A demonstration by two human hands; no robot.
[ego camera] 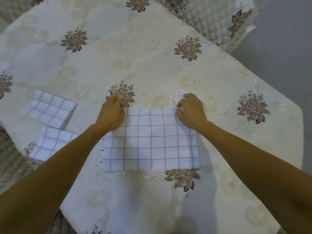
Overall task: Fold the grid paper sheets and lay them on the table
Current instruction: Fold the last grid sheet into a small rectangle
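Note:
A white grid paper sheet lies flat in front of me on the table, its far edge under both hands. My left hand grips the sheet's far left corner with curled fingers. At the far right corner, my right hand pinches the edge. Two folded grid paper sheets lie to the left: one farther away, one nearer, partly hidden by my left forearm.
The table wears a cream tablecloth with embroidered brown roses. A quilted chair cushion stands at the far right corner. Grey floor shows beyond the table's right edge.

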